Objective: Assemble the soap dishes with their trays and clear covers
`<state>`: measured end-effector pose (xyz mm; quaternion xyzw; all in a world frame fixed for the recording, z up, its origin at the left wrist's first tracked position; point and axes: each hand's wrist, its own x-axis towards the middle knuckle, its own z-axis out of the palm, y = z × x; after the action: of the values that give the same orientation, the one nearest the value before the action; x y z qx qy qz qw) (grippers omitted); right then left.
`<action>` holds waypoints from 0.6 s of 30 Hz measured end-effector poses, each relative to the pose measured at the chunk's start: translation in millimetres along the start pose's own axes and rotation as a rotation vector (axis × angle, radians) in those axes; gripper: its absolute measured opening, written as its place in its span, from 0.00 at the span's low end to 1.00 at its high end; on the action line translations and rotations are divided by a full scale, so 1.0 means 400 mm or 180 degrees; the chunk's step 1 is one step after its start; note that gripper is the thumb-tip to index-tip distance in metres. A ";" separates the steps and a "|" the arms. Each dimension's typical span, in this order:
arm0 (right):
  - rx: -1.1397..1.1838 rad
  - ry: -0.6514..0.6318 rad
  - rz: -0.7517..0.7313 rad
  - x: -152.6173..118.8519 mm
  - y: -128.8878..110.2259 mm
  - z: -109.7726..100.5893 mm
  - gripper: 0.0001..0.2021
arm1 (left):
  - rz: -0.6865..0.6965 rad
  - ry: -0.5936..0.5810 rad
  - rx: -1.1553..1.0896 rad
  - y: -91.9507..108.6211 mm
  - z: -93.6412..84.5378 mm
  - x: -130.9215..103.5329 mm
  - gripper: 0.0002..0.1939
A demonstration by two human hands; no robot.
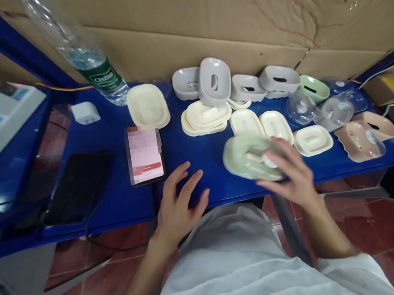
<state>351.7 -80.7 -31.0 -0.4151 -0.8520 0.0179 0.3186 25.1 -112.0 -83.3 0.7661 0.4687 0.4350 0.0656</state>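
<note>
My right hand (290,173) grips a pale green soap box (246,160) by its right end, above the front of the blue table. A clear lid with a round white sticker seems to cover it; motion blurs the details. Fingers spread, my left hand (180,201) holds nothing and hovers at the table's front edge, just right of a phone (145,154). Behind the soap box lie cream oval trays, one (277,127) partly behind my right fingers and another (313,140) to the right.
Grey slotted soap-box shells (214,81) stand along the cardboard wall. Clear lids (301,108) and pink shells (355,141) lie at the right. More cream trays (148,106) sit near a water bottle (102,75). A white charger (85,113) and a black phone-like slab (76,188) occupy the left.
</note>
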 end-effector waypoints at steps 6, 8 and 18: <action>-0.1913 0.1217 0.1167 -0.197 0.286 -0.283 0.43 | 0.0026 -0.0093 0.0400 0.003 0.010 0.006 0.22; -0.2492 0.1585 0.1805 -0.284 0.426 -0.389 0.44 | 0.0082 -0.0113 0.0470 0.003 0.010 0.009 0.19; -0.3213 0.2599 0.4268 -0.502 0.647 -0.478 0.50 | 0.0280 -0.0159 0.0700 0.003 0.014 0.016 0.14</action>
<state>729.3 -100.4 -60.9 -0.8837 -0.1633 -0.3216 0.2984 31.2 -105.9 -82.4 0.7990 0.4778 0.3642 -0.0263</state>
